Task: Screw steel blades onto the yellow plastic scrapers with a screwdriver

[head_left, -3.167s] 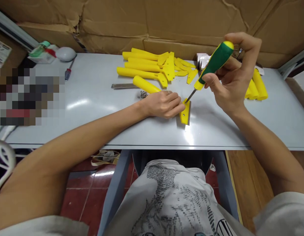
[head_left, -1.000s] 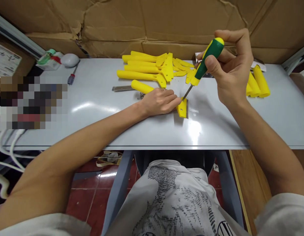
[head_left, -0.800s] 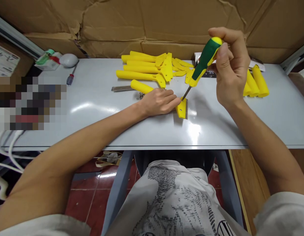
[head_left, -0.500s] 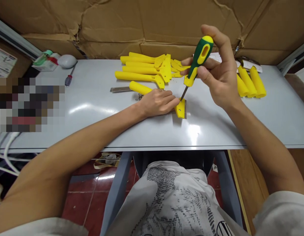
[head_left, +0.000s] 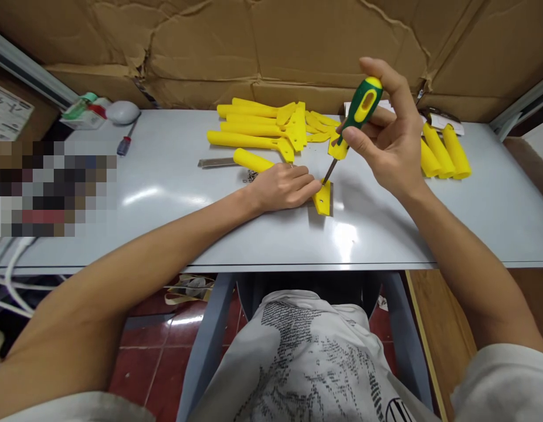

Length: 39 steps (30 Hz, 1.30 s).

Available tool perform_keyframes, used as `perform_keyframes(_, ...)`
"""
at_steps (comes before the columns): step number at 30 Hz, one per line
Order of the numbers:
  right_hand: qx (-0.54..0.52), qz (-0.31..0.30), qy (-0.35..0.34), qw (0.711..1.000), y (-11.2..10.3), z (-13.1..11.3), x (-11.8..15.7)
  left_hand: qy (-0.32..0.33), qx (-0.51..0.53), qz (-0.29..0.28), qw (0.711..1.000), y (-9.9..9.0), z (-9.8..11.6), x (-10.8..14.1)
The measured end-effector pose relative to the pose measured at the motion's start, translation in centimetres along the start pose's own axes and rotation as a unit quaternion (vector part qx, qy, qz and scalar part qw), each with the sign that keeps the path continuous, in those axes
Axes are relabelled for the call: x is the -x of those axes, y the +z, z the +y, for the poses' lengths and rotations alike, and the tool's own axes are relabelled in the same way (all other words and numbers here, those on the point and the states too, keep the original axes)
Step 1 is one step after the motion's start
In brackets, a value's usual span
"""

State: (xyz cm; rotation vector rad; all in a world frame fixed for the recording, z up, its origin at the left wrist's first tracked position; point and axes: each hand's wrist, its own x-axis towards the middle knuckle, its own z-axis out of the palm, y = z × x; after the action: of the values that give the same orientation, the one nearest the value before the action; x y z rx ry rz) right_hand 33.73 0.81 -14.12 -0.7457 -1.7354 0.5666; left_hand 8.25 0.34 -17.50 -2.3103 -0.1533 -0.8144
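My left hand (head_left: 285, 186) is closed on a yellow scraper (head_left: 323, 203), pressing it to the grey table. The scraper's handle sticks out behind the hand, and a thin blade shows along its head. My right hand (head_left: 392, 132) grips a green and yellow screwdriver (head_left: 360, 105) between thumb and fingers, with the index finger raised near the handle's end. The screwdriver leans, its tip touching the scraper head beside my left fingertips. Small screws (head_left: 251, 176) lie by my left wrist. Several yellow scrapers (head_left: 249, 140) lie behind my left hand, next to loose yellow pieces (head_left: 318, 124).
Yellow tubes (head_left: 456, 153) lie at the right rear. A metal strip (head_left: 216, 163) is left of the scrapers. A small screwdriver (head_left: 124, 145), a white rounded object (head_left: 122, 112) and a small box (head_left: 84, 114) sit at the left rear. Cardboard (head_left: 298, 44) stands behind the table (head_left: 166, 234).
My right hand and the screwdriver handle have shifted slightly downward, with the fingers placed a little differently. The tip stays at the scraper head, and my left hand keeps its hold. The view has shifted slightly.
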Motion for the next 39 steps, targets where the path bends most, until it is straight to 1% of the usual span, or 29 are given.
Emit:
perform_keyframes(3, 0.018, 0.006, 0.015, 1.0, -0.1, 0.1, 0.0, -0.004, -0.013, -0.049, 0.999, 0.1, 0.0, 0.4)
perform_keyframes(5, 0.002, -0.007, 0.024, 1.0, -0.2, -0.1, 0.0, -0.01, -0.015, -0.074, 0.997, 0.2, 0.0, 0.6)
perform_keyframes(6, -0.011, -0.015, 0.026, 0.999, -0.3, -0.1, 0.0, -0.012, -0.011, -0.077, 0.997, 0.2, 0.0, 0.6)
perform_keyframes(9, -0.041, -0.018, 0.027, 0.999, -0.4, 0.1, 0.0, -0.016, 0.007, -0.068, 0.998, 0.2, 0.0, 0.5)
perform_keyframes(12, -0.02, 0.002, 0.024, 0.999, -0.2, 0.4, -0.1, -0.004, -0.002, -0.043, 0.999, 0.0, 0.0, 0.3)
perform_keyframes(15, -0.001, 0.013, -0.006, 1.0, 0.0, 0.1, -0.1, 0.008, -0.019, -0.013, 1.0, -0.1, 0.0, 0.1)
perform_keyframes(16, -0.006, 0.011, -0.021, 1.0, 0.1, -0.2, -0.1, 0.008, -0.02, -0.005, 1.0, -0.1, 0.0, 0.1)
perform_keyframes(18, -0.026, -0.012, -0.042, 0.999, 0.1, -0.7, 0.0, 0.004, -0.025, -0.005, 1.0, 0.0, 0.0, 0.0)
perform_keyframes(20, -0.041, -0.036, -0.046, 0.997, 0.2, -0.9, 0.1, 0.002, -0.033, -0.016, 0.999, 0.0, 0.0, 0.1)
perform_keyframes(21, -0.04, -0.037, -0.042, 0.998, 0.2, -0.8, 0.1, 0.003, -0.034, -0.018, 0.999, 0.1, 0.0, 0.1)
perform_keyframes(26, 0.032, 0.022, -0.016, 0.999, 0.4, 0.2, 0.4, 0.013, -0.01, 0.006, 1.0, 0.1, -0.1, 0.2)
perform_keyframes(28, 0.039, 0.009, -0.021, 0.999, 0.3, 0.1, 0.6, 0.011, -0.006, 0.004, 1.0, 0.1, -0.1, 0.1)
perform_keyframes(31, 0.036, -0.031, -0.019, 0.999, 0.0, -0.7, 0.7, 0.004, -0.01, 0.012, 1.0, 0.1, -0.2, 0.1)
perform_keyframes(33, 0.037, -0.033, -0.014, 0.999, 0.0, -1.0, 0.7, 0.008, -0.018, 0.013, 1.0, 0.1, -0.1, 0.1)
perform_keyframes(35, 0.047, -0.008, -0.004, 0.999, 0.2, -1.1, 0.7, 0.019, -0.033, -0.006, 0.999, 0.0, -0.1, 0.1)
perform_keyframes(37, 0.066, 0.025, 0.011, 0.997, 0.5, -1.2, 0.8, 0.027, -0.035, -0.045, 0.998, 0.0, 0.0, 0.2)
perform_keyframes(39, 0.077, 0.055, 0.013, 0.995, 0.9, -1.5, 0.9, 0.027, -0.022, -0.086, 0.996, -0.1, 0.1, 0.4)
